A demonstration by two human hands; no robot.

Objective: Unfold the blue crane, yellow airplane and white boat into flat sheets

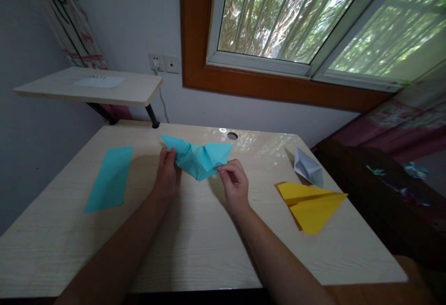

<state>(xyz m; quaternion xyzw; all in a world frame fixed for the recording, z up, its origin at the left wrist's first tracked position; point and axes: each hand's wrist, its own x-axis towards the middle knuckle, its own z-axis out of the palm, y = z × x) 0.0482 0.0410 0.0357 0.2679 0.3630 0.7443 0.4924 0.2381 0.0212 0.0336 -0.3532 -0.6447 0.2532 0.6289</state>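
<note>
Your left hand [167, 173] pinches the folded blue paper [199, 160] at nine o'clock, right hand [235, 185] at four. Looks like fold-shaping; next likely needs light, even tension.

You hold a crumpled, folded piece of turquoise paper [198, 161] above a pale wooden desk [209, 249], your left hand [169, 175] pinching one side and your right hand [236, 184] gripping the other between thumb and fingers. To your left, a flat turquoise sheet [111, 177] lies on the desktop, near a raised shelf [137, 87] bearing a white paper [99, 81]. To your right, a yellow paper plane [313, 207] rests just beside a folded white paper shape [306, 168]. Behind the desk, a brown-framed window [258, 61] shows greenery [296, 22] outside.
</note>
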